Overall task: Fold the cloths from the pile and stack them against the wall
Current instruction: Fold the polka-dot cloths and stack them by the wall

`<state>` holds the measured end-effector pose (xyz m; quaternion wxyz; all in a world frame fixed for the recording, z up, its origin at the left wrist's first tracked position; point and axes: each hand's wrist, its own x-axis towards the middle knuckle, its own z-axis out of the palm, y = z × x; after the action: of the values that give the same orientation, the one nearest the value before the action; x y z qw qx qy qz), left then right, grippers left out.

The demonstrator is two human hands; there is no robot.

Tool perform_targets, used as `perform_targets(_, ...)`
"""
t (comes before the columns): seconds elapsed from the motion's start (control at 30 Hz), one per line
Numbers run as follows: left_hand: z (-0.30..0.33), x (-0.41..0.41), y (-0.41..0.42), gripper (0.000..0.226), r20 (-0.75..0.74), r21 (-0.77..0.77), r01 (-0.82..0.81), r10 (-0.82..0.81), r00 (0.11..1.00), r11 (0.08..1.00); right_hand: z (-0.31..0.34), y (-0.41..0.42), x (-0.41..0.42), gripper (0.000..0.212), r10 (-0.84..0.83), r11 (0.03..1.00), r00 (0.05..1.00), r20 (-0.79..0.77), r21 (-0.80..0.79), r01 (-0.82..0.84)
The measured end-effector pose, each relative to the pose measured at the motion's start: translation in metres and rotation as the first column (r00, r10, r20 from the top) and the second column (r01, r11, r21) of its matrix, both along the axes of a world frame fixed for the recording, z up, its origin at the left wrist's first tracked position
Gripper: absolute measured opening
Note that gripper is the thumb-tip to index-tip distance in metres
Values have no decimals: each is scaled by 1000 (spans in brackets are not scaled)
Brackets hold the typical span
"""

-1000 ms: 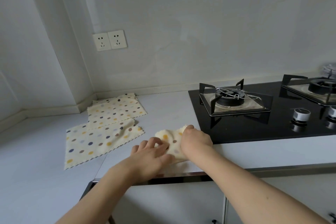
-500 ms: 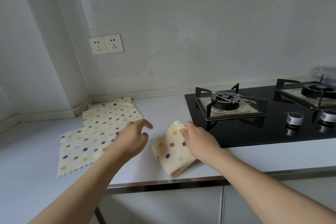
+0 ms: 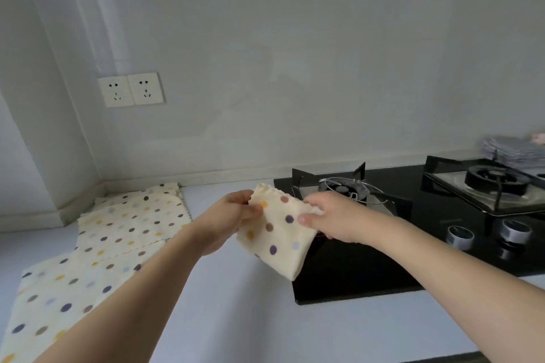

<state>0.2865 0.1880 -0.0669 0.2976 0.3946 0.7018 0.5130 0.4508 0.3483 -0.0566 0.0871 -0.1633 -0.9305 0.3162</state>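
- Folded cloth (image 3: 278, 233) held up off the worktop (image 3: 236, 303), over the hob's (image 3: 368, 268) left edge.
- Left hand (image 3: 227, 221) pinching its upper left corner, thumb on the front.
- Right hand (image 3: 333, 219) gripping the upper right edge, thumb across the front.
- Two flat cloths (image 3: 118, 233) spread toward the worktop's back left corner, overlapping.
- Grey stack (image 3: 513, 152) at the wall behind the hob.

We look down from head height, close over the pale grey bench (image 3: 250, 303), facing the white wall (image 3: 295, 53).
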Motion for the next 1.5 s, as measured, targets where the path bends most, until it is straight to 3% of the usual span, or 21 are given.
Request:
perform_targets(0.13,14,-17,37,30,-76,8,19,-19,997,1000,21,28,-29,21,18,997,996,82,78,-25)
perform_targets(0.27,61,-32,69,20,-320,-26,8,-16,947,1000,76,49,-44,18,23,990,985,173,135,-47)
perform_targets(0.43,140,-33,111,9,-636,-291,15,-205,744,957,144,80,-49,13,-47,974,976,211,227,-2)
perform_targets(0.53,176,-27,141,11,-703,-417,1,-324,634,909,172,100,-44,10,-117,962,971,207,266,59)
perform_targets(0.7,212,3,189,15,-765,-489,-34,-410,497,872,193,146,-15,24,-227,949,952,205,268,168)
perform_targets(0.77,223,20,212,20,-763,-501,-29,-426,486,865,202,166,5,28,-260,945,943,206,254,205)
perform_targets(0.87,240,52,253,17,-748,-520,1,-456,482,854,215,201,44,14,-304,943,929,212,203,263)
perform_targets(1.0,256,106,314,18,-717,-551,39,-497,488,833,234,255,102,13,-333,939,917,221,164,302)
perform_targets(1.33,270,234,469,4,-588,-579,172,-554,589,797,251,413,240,14,-388,917,871,302,35,397)
perform_targets(1.5,254,256,550,12,-509,-605,219,-583,633,765,244,485,270,12,-397,900,854,337,-42,435)
